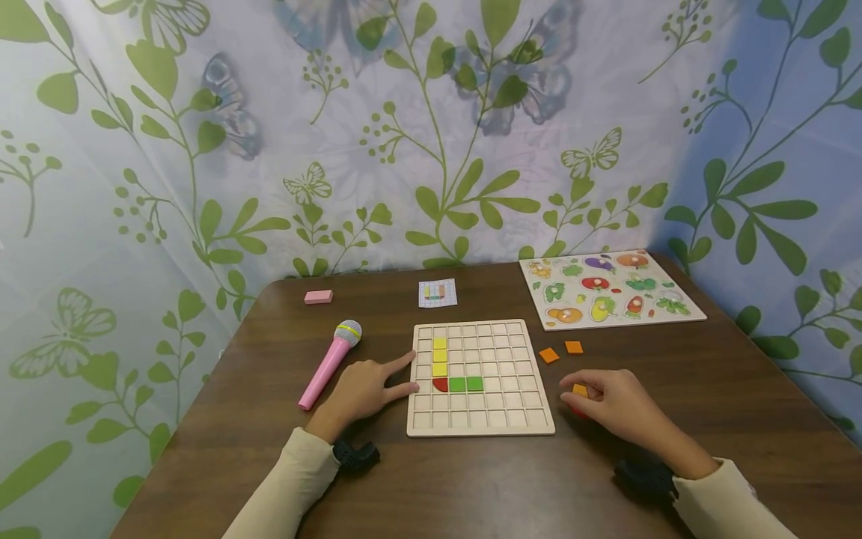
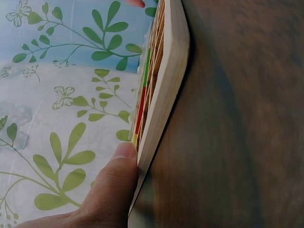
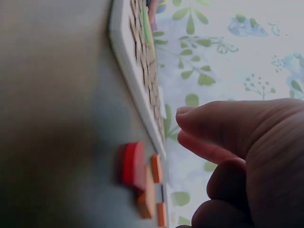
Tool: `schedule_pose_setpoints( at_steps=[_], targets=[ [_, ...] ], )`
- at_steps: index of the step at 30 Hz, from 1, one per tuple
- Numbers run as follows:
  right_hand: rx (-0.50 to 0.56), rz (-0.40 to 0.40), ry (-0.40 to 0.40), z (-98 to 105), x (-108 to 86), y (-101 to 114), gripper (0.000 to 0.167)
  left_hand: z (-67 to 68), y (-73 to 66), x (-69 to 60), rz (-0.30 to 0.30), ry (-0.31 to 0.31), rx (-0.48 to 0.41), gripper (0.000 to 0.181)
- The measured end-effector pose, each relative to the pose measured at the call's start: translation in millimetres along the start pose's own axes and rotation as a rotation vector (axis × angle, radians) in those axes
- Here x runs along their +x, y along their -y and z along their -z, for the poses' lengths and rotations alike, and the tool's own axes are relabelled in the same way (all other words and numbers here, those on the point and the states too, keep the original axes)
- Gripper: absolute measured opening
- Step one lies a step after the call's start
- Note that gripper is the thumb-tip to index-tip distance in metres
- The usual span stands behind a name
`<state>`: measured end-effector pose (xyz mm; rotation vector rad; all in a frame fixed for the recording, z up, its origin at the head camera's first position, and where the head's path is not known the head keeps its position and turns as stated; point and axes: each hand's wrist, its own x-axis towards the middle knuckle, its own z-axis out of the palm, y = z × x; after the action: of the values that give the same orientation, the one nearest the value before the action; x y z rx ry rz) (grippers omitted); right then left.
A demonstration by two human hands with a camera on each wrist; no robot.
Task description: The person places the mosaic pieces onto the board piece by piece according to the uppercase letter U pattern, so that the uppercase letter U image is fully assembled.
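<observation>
A wooden grid board point(image 1: 498, 415) lies on the table with a column of yellow squares point(image 1: 440, 356), a red rounded piece point(image 1: 441, 385) and two green squares point(image 1: 466, 384) in its cells. My left hand point(image 1: 364, 389) touches the board's left edge with two spread, straight fingers; its thumb point(image 2: 114, 173) lies along the rim. To the right of the board, my right hand point(image 1: 622, 404) hovers over a red piece point(image 3: 133, 165) and an orange piece point(image 3: 147, 194). Its thumb and forefinger reach forward with a gap between them, holding nothing.
Two more orange squares point(image 1: 548, 355) lie by the board's right edge. Behind are a small pattern card point(image 1: 438, 302) and a vegetable puzzle board point(image 1: 586, 307). A pink toy microphone point(image 1: 328, 367) and a pink block point(image 1: 319, 297) lie on the left. A printed curtain point(image 1: 377, 187) hangs behind the table.
</observation>
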<state>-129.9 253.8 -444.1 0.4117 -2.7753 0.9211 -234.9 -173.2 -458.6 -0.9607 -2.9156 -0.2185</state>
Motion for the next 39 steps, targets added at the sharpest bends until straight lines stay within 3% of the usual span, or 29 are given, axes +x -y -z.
schedule_pose_setpoints(
  at_steps=[15, 27, 39],
  targets=[
    [-0.072, -0.107, -0.026, 6, -27.2, -17, 0.027, -0.5, 0.3, 0.7, 0.005, 0.007, -0.002, 0.072],
    [-0.083, -0.107, -0.006, 5, -27.7, -18, 0.028, 2.2, -0.3, 0.6, 0.0, 0.004, -0.005, 0.072],
    [-0.018, -0.043, 0.053, 3, -29.2, -18, 0.013, 3.3, -1.3, 0.1, 0.003, 0.005, -0.021, 0.07]
  ],
)
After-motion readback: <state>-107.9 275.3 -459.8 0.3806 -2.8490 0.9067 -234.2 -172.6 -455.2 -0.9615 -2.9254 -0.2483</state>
